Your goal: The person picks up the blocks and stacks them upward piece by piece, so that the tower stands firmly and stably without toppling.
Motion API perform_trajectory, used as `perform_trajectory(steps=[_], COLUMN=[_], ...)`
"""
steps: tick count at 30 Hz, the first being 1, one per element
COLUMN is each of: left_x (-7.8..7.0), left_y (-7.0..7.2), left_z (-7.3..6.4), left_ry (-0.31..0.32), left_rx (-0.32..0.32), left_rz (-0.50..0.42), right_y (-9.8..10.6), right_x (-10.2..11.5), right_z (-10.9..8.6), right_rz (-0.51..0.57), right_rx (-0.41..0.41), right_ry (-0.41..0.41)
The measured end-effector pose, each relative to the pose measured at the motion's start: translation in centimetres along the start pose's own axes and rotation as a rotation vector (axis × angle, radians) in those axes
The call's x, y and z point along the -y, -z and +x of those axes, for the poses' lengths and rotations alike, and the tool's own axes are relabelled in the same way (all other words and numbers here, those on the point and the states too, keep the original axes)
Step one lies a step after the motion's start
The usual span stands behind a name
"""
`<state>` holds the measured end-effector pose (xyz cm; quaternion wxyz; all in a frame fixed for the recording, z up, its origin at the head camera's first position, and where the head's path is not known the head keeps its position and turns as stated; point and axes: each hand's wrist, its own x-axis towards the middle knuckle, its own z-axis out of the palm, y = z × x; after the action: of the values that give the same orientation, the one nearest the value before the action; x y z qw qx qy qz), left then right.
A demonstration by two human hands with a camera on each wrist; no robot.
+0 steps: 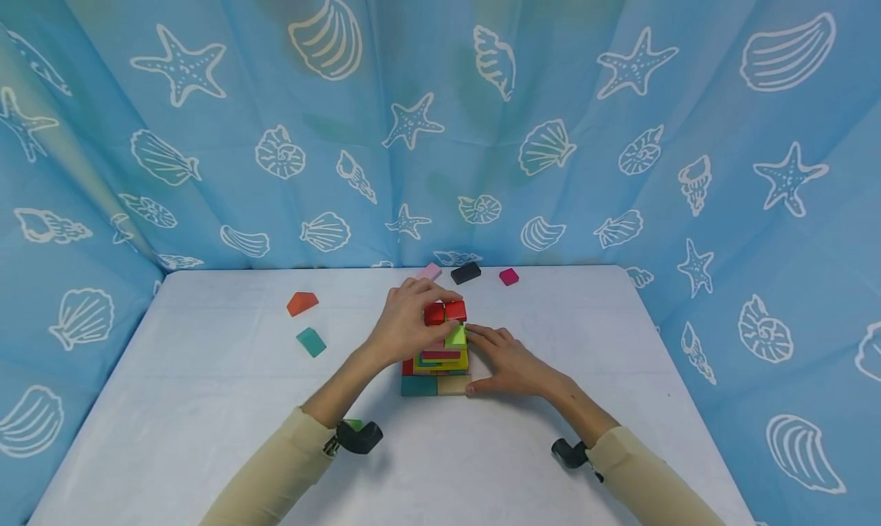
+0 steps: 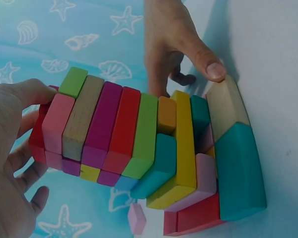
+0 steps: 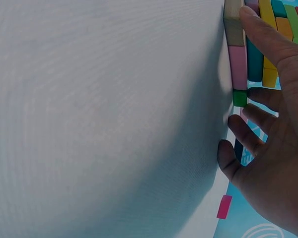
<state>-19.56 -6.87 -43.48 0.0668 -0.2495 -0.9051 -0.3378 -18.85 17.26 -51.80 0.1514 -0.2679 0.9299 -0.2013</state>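
A tower of coloured wooden blocks (image 1: 442, 355) stands on the white table. Two red blocks (image 1: 455, 311) sit at its top, and my left hand (image 1: 407, 323) pinches them, with thumb and fingers on opposite sides. In the left wrist view, the left hand's other fingers hang loosely beside the upper layers. My right hand (image 1: 512, 364) is low at the tower's right side. Its thumb touches the beige block (image 2: 226, 106) of the bottom layer, beside a teal block (image 2: 241, 171). The right hand's other fingers reach along the side, near a green block (image 3: 240, 98).
Loose on the table are an orange block (image 1: 301, 303) and a teal block (image 1: 311, 342) at left, plus pink (image 1: 430, 271), black (image 1: 466, 273) and magenta (image 1: 508, 277) blocks behind the tower. A green block (image 1: 354, 424) lies by the left wrist. A blue curtain (image 1: 413, 174) hangs behind.
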Motion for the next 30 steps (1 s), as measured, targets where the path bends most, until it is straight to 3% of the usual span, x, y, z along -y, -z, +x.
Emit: perform_trajectory(steps=[30], left_x=[0.55], left_y=[-0.17], left_z=[-0.05], left_ry=[0.025], left_rx=[0.029], left_rz=[-0.011], right_y=[0.0], right_x=[-0.11], right_z=[0.1], right_rz=[0.004], right_rx=[0.005], right_ry=[-0.003])
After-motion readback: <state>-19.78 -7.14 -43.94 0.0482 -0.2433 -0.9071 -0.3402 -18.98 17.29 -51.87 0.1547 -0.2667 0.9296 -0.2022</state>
